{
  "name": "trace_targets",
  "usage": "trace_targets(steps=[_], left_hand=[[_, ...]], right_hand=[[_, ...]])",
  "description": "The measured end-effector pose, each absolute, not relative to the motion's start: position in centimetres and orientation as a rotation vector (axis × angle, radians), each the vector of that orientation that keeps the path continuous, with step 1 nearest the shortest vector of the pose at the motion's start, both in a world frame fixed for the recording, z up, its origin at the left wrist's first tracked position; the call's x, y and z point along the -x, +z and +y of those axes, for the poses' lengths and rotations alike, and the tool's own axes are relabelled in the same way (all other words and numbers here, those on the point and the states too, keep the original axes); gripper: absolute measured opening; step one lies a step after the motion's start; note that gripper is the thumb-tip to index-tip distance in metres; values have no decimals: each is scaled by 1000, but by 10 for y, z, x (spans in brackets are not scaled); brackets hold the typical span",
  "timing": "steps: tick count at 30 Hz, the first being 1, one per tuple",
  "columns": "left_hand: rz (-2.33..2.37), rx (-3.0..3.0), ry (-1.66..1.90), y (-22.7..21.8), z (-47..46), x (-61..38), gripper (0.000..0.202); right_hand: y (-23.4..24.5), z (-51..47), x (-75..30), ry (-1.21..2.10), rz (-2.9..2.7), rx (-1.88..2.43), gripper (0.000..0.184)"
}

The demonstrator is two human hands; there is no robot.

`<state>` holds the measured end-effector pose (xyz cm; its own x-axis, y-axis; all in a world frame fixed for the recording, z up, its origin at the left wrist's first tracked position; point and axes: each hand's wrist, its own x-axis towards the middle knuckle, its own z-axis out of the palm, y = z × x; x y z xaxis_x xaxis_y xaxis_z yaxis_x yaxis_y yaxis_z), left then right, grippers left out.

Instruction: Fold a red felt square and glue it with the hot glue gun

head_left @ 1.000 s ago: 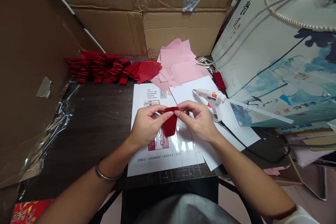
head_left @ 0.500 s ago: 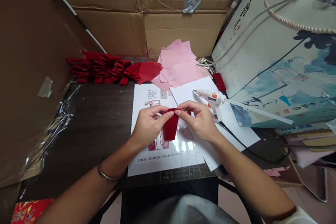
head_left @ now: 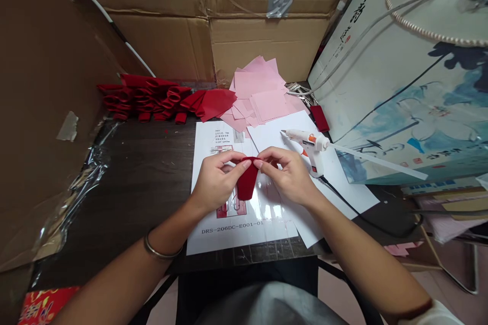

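A tapered dark red piece of fabric (head_left: 247, 185) hangs above the papers, its top edge pinched at both corners. My left hand (head_left: 217, 180) is closed on the upper left corner with thumb and forefinger. The upper right corner is gripped the same way by my right hand (head_left: 285, 172). Beneath lies a printed sheet (head_left: 213, 233) with a picture of red pieces and metal hooks. Just right of my right hand, a white glue gun (head_left: 310, 150) rests on blank white paper (head_left: 346, 198), a glue stick protruding from its back.
Red fabric pieces (head_left: 152, 99) are piled at the back left, beside pink paper squares (head_left: 259, 89). Metal clips (head_left: 301, 92) and a small red piece (head_left: 319, 118) lie near a large paper bag (head_left: 404, 91). Cardboard (head_left: 267, 45) walls the back. A black cord (head_left: 354, 213) crosses the right side.
The lower end of the red fabric has swung slightly upward. Both hands keep the same pinch in nearly the same place, and the view has shifted slightly.
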<state>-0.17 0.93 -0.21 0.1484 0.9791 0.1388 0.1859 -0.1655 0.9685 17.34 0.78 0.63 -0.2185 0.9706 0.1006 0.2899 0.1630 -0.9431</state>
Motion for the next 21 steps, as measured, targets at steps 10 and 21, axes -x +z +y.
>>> trace_targets(steps=[10,21], left_hand=[[1197,-1494,1168,0,7,0,10],[1181,-1512,1142,2,7,3,12]], right_hand=[[6,8,-172,1013,-1659,1192,5],[4,9,-176,977,-1650,1201,8]])
